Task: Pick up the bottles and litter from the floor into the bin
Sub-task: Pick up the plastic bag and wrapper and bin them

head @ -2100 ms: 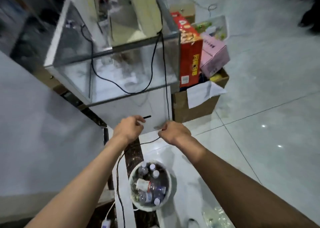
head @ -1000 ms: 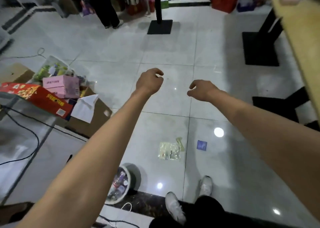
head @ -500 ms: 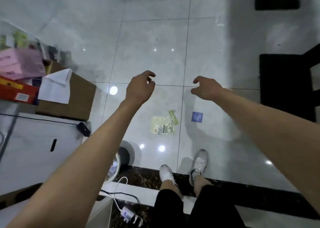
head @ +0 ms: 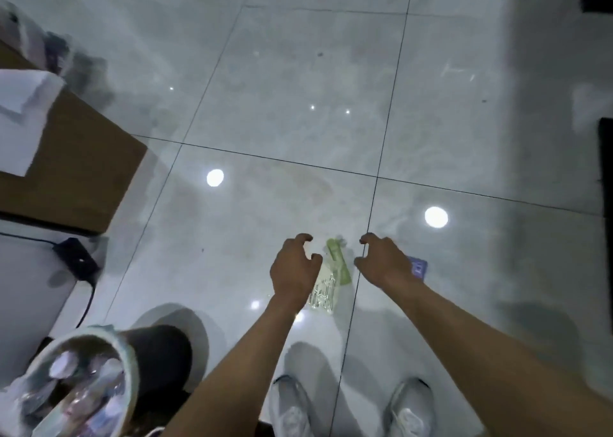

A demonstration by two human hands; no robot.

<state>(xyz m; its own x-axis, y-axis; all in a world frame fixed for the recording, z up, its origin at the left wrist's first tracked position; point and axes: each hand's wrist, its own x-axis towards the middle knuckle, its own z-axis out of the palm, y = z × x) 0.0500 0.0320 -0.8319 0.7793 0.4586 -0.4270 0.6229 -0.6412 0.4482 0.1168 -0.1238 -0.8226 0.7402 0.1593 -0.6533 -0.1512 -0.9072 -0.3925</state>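
A clear plastic wrapper with a green strip (head: pixel 331 279) lies flat on the glossy tiled floor. My left hand (head: pixel 294 269) hovers over its left side, fingers curled and apart, holding nothing. My right hand (head: pixel 381 264) hangs just right of the wrapper, also open and empty. A small blue square of litter (head: pixel 418 267) peeks out from behind my right wrist. The bin (head: pixel 131 357), lined with a pale bag and holding several plastic bottles (head: pixel 83 393), stands at the lower left.
A brown cardboard box (head: pixel 76 174) with white paper on it sits at the left. Below it a white cabinet (head: pixel 30 290) carries a black adapter and cable (head: pixel 78 259). My two white shoes (head: pixel 409 406) stand near the bottom edge. A dark furniture base (head: pixel 606 177) borders the right.
The view has swung from the glass counter and bin round to the floor, then tilted down. Both empty hands have dropped towards the wrapper and now flank it.
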